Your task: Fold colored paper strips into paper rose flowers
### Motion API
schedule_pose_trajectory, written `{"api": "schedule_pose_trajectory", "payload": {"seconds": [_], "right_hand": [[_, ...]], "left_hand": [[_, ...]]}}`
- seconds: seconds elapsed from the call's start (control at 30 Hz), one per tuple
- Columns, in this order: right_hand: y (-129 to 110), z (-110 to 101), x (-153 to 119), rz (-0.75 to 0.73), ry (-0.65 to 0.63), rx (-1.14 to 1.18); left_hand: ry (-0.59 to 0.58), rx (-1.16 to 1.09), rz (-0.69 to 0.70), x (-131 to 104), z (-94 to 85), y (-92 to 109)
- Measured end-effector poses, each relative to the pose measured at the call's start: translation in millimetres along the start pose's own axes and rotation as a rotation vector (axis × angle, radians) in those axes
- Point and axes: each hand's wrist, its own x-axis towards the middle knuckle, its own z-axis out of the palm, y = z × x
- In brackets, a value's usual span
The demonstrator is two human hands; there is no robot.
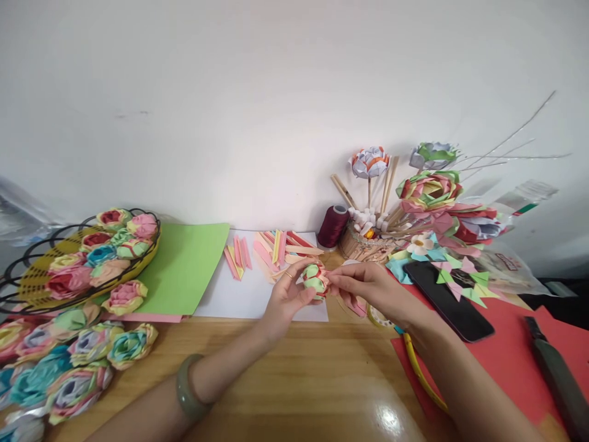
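Note:
Near the middle of the head view, a small green, red and cream paper flower [315, 281] is gripped in my left hand [291, 296], thumb in front and fingers behind. My right hand [368, 287] pinches at the flower's right edge with thumb and forefinger; the exact bit between the fingertips is partly hidden. Below that hand a pink paper piece [356, 306] shows in part. Just behind the hands, folded paper strips [276, 245] in pink, yellow and red lie on a white sheet [230, 301].
At left stand a yellow basket [34, 279] of paper flowers and more loose paper flowers [83, 387]. A green sheet [184, 264] lies beside them. To the right are a maroon thread spool [333, 227], a wooden holder [363, 248] with flowers on sticks, a phone [448, 301] and red paper [510, 356].

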Motion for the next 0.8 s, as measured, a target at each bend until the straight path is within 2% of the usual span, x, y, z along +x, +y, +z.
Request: {"api": "schedule_pose_trajectory", "payload": {"seconds": [0.07,0.17,0.5,0.8], "right_hand": [[1.1,-3.2,0.9,0.027,-0.031,0.122],[2.1,-2.9,1.3,0.037,-0.025,0.168],[2.5,3.8,1.2,0.104,0.079,0.114],[-2.5,4.7,-2.8,0.008,0.080,0.015]], "left_hand": [[-0.001,-0.014,-0.010,0.3,-0.1,0.3],[-0.006,-0.017,-0.016,0.7,-0.7,-0.4],[-0.060,0.010,0.003,0.5,-2.6,-3.5],[-0.054,0.003,-0.016,0.6,-2.5,-3.7]]}}
